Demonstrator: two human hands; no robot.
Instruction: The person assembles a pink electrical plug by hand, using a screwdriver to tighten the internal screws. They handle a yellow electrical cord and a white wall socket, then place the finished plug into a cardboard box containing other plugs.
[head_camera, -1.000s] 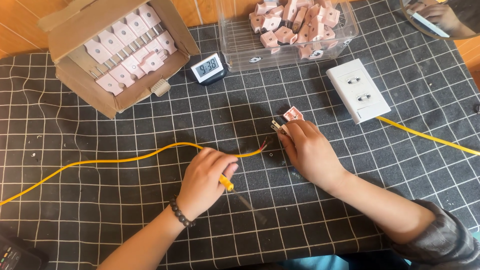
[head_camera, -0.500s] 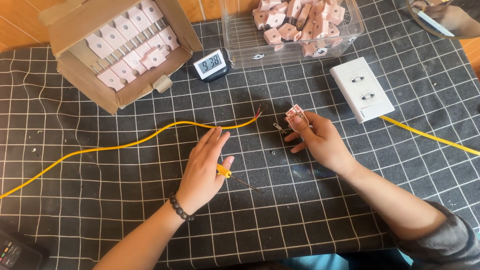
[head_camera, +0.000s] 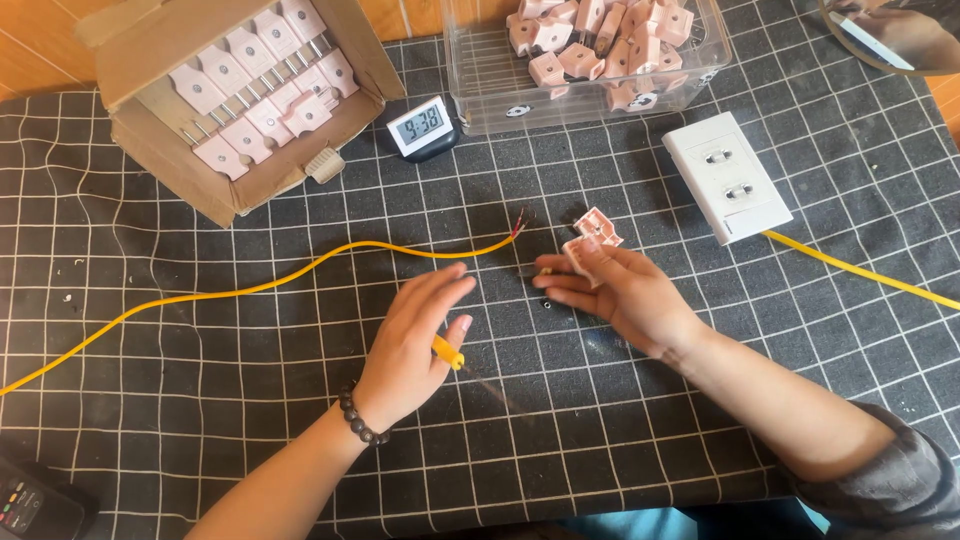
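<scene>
box left, socket right, clock between
</scene>
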